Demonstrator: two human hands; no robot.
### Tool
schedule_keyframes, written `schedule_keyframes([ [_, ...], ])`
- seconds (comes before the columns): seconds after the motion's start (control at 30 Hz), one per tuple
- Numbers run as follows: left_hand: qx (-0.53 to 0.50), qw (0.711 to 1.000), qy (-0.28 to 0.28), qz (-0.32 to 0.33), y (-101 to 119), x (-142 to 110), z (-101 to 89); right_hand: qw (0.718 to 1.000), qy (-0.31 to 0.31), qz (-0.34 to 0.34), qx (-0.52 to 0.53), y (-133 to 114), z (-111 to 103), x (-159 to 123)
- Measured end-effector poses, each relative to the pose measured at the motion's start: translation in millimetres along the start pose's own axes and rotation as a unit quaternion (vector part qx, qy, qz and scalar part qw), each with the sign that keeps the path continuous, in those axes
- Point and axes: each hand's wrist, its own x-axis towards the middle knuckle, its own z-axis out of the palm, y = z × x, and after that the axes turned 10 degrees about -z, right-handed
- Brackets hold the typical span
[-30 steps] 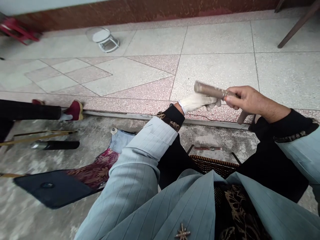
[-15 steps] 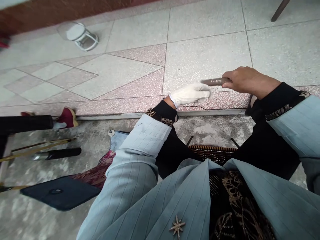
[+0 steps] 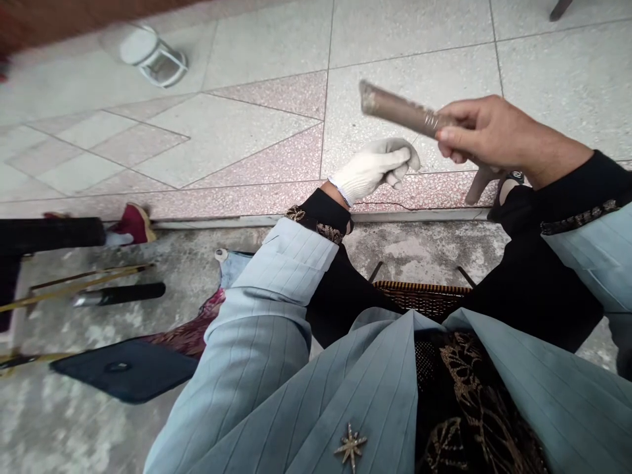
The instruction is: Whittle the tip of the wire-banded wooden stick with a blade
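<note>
In my right hand (image 3: 486, 128), bare and closed, is a long brown bar-shaped object (image 3: 397, 110) with pale markings; motion blurs it and its exact kind is unclear. Its long end points left and tilts up, above the tiled ledge. A brownish stub (image 3: 481, 184) shows beneath the hand, perhaps part of the same object. My left hand (image 3: 378, 168) wears a white knitted glove, its fingers curled in with the thumb against them. Whatever may lie inside that curl is hidden. A small gap separates the gloved hand from the brown object.
A white-framed stool-like item (image 3: 155, 56) stands on the tiles (image 3: 266, 118) at the upper left. On the concrete lie a black-and-silver cylinder (image 3: 121, 294) and a dark blue flat item (image 3: 123, 368). Another person's red shoe (image 3: 135, 224) is nearby. Between my knees shows a woven seat (image 3: 424, 296).
My right hand has risen, swinging the brown object's long end up and away from the glove. A stub now shows below that hand. My left hand has lifted slightly, its fingers curled more.
</note>
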Motion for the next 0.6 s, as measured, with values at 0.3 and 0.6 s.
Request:
schedule_keyframes([
  [0.3, 0.031, 0.983, -0.159, -0.089, 4, -3, 23.4, 0.948, 0.083, 0.057, -0.302, 31, -6, 20],
  [0.6, 0.115, 0.991, -0.044, -0.05, 26, -17, 5.3, 0.898, -0.145, 0.033, -0.414, 40, -4, 20],
])
